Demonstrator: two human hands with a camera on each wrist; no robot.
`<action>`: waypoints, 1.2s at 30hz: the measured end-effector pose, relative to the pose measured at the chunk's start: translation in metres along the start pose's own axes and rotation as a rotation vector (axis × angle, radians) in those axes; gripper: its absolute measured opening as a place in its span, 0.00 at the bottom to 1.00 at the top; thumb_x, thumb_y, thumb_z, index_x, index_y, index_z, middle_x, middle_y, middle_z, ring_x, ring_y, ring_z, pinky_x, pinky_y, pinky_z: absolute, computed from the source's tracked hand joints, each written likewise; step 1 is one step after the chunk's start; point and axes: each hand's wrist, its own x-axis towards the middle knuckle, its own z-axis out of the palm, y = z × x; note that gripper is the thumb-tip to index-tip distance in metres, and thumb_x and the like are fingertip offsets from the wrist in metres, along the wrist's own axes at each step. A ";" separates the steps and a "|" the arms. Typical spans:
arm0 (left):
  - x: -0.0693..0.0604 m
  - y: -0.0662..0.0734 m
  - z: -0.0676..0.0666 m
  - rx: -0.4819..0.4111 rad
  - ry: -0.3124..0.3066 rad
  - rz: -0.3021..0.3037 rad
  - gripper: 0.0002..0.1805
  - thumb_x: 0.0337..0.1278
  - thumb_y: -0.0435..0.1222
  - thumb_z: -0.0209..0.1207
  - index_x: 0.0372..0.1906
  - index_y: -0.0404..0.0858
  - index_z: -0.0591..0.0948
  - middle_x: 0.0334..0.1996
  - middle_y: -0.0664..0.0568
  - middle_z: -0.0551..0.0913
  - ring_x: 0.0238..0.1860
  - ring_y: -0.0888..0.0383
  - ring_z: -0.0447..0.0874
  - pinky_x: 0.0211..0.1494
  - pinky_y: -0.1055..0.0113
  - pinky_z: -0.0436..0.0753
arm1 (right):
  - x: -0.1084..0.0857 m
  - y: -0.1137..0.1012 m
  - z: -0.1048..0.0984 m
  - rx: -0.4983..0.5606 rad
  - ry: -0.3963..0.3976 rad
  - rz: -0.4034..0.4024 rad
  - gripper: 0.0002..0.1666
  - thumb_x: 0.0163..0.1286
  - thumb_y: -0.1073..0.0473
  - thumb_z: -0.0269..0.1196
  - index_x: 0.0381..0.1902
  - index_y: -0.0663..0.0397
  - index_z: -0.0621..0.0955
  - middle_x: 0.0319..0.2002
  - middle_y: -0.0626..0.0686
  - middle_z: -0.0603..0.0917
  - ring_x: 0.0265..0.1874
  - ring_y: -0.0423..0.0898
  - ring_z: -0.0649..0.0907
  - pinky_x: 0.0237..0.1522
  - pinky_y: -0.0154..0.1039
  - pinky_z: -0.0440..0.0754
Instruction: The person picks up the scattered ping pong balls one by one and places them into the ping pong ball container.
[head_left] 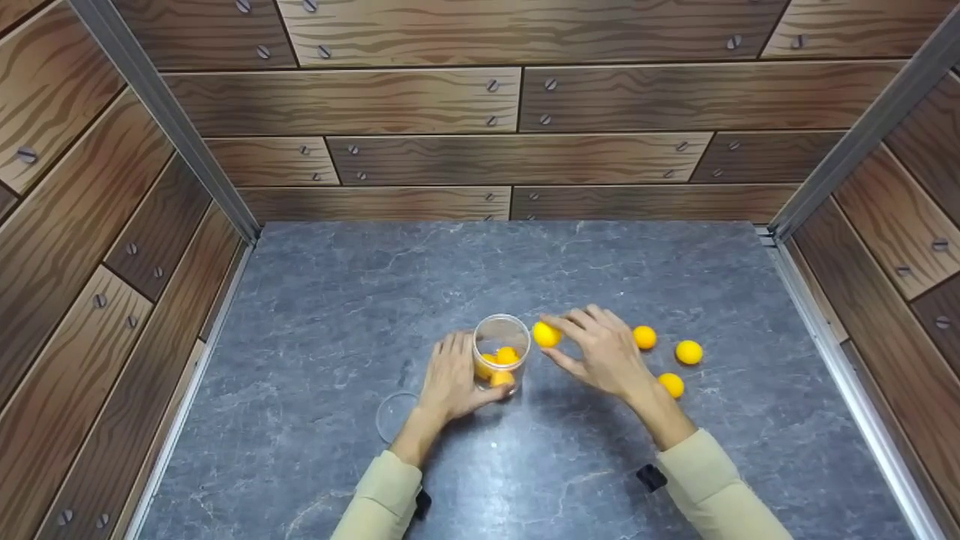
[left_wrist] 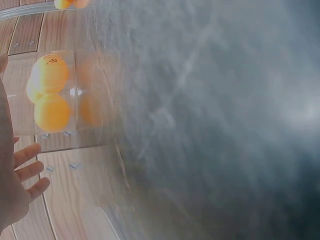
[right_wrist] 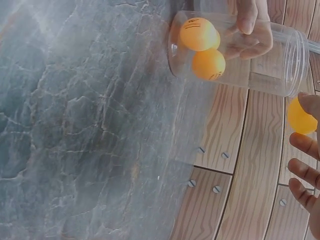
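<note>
The gray marble-patterned surface (head_left: 337, 300) lies between plank-patterned walls (head_left: 420, 159), with metal rails (head_left: 862, 412) along its left and right edges. The left hand (head_left: 448, 381) grips a clear jar (head_left: 489, 334), mouth up, containing orange balls (head_left: 508, 355). The right hand (head_left: 600, 350) pinches another ball (head_left: 546, 334) just right of the jar's rim. Three loose balls (head_left: 688, 352) lie farther right. Only the head view shows the clear disc (head_left: 391, 417), near left. Both wrist views show printing on balls inside the jar, illegible from the head.
</note>
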 end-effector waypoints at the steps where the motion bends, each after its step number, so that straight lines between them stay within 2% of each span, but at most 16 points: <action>1: 0.000 0.000 0.000 -0.001 0.006 0.003 0.57 0.46 0.77 0.61 0.67 0.33 0.73 0.55 0.44 0.82 0.57 0.47 0.79 0.58 0.54 0.78 | 0.002 0.000 -0.001 0.010 0.002 0.000 0.28 0.63 0.43 0.76 0.60 0.40 0.87 0.43 0.47 0.90 0.37 0.46 0.82 0.38 0.40 0.81; 8: 0.001 0.000 -0.001 0.005 0.011 0.011 0.58 0.46 0.78 0.60 0.67 0.33 0.74 0.55 0.44 0.82 0.57 0.47 0.80 0.56 0.54 0.78 | 0.018 -0.004 -0.003 0.097 -0.013 -0.003 0.28 0.64 0.45 0.76 0.61 0.42 0.87 0.43 0.47 0.90 0.40 0.46 0.84 0.43 0.42 0.84; 17: 0.001 0.000 0.000 0.009 0.009 0.012 0.56 0.46 0.76 0.61 0.65 0.34 0.73 0.55 0.43 0.82 0.57 0.47 0.79 0.57 0.53 0.79 | 0.030 -0.012 0.003 0.100 -0.021 -0.051 0.28 0.61 0.46 0.78 0.59 0.42 0.87 0.42 0.46 0.89 0.40 0.46 0.84 0.45 0.42 0.85; 21: 0.001 -0.001 0.000 0.024 0.008 0.013 0.56 0.46 0.76 0.61 0.65 0.34 0.73 0.55 0.43 0.82 0.56 0.47 0.79 0.56 0.53 0.79 | 0.033 -0.014 0.007 0.119 -0.026 -0.050 0.29 0.60 0.45 0.79 0.58 0.43 0.87 0.42 0.46 0.89 0.41 0.46 0.84 0.46 0.43 0.86; 27: 0.001 -0.001 -0.001 0.004 0.022 0.006 0.54 0.42 0.74 0.67 0.61 0.35 0.74 0.53 0.43 0.82 0.55 0.47 0.79 0.56 0.52 0.80 | 0.035 -0.018 0.013 0.188 -0.066 -0.038 0.28 0.63 0.44 0.76 0.60 0.44 0.86 0.45 0.47 0.90 0.43 0.46 0.84 0.48 0.43 0.85; 31: 0.001 0.000 0.000 0.008 0.014 0.008 0.54 0.41 0.75 0.67 0.60 0.35 0.74 0.52 0.43 0.82 0.54 0.46 0.80 0.55 0.52 0.80 | 0.036 -0.020 0.016 0.213 -0.098 -0.025 0.27 0.65 0.44 0.74 0.60 0.43 0.86 0.45 0.47 0.90 0.43 0.46 0.83 0.45 0.42 0.84; 36: 0.000 0.000 -0.001 0.014 0.011 0.010 0.54 0.42 0.74 0.67 0.61 0.35 0.74 0.52 0.43 0.83 0.54 0.46 0.80 0.56 0.52 0.80 | 0.036 -0.021 0.015 0.236 -0.125 -0.018 0.27 0.66 0.44 0.73 0.61 0.44 0.86 0.46 0.47 0.90 0.45 0.47 0.85 0.50 0.44 0.85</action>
